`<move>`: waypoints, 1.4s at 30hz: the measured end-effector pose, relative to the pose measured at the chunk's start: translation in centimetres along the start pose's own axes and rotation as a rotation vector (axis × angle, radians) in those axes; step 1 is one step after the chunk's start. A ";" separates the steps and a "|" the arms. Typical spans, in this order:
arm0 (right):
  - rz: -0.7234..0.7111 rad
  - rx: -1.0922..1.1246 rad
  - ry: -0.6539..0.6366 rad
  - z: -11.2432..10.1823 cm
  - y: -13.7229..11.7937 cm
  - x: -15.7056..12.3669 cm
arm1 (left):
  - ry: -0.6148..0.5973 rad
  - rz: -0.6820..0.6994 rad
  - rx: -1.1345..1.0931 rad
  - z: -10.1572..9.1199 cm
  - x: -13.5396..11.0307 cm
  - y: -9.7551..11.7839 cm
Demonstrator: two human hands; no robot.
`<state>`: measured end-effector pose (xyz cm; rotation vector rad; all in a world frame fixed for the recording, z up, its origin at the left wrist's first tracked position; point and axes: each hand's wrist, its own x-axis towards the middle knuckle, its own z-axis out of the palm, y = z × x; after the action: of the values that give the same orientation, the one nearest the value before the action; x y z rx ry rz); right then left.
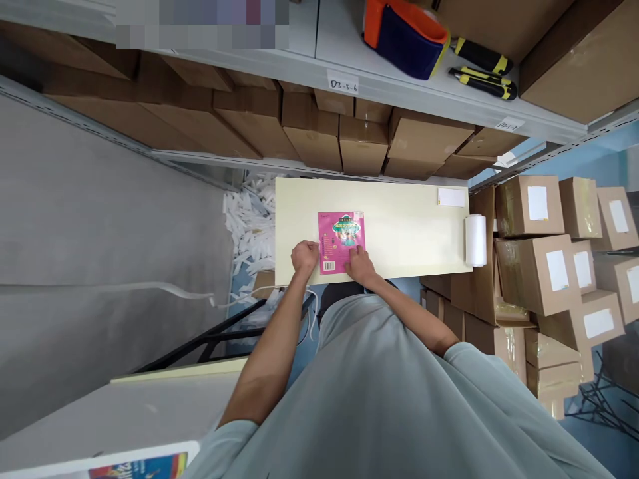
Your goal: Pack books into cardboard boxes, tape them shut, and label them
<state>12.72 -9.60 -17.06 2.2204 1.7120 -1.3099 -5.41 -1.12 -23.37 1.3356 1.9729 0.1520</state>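
Note:
A pink booklet [342, 256] with a green emblem at its top and a barcode in its lower left corner lies flat on a pale cream table [409, 229]. My left hand [305, 257] is closed beside the booklet's left edge; what its fingers hold, if anything, is hidden. At the lower right edge of the booklet, my right hand [361, 266] has its fingers bent over the cover, gripping that edge.
On the table's right end are a white roll [475, 241] and a white label stack [450, 197]. Labelled cartons [534, 273] are piled to the right. Shredded paper [252, 223] lies at left. A shelf overhead bears utility knives [484, 81] and a tape dispenser [409, 43].

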 end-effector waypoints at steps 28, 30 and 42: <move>0.207 0.287 0.320 -8.6 6.2 -7.9 | -0.356 0.780 -0.037 2.3 -11.8 17.4; 0.233 0.252 0.293 -9.2 9.4 -7.4 | -0.382 0.848 0.019 5.2 -12.1 18.1; 0.328 0.133 0.117 -8.7 18.2 -2.8 | -0.522 1.011 0.378 16.3 -9.2 16.5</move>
<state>32.49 -14.44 -17.66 2.5597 1.2467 -1.2685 19.02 -6.21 -22.69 2.2428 0.7868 -0.1037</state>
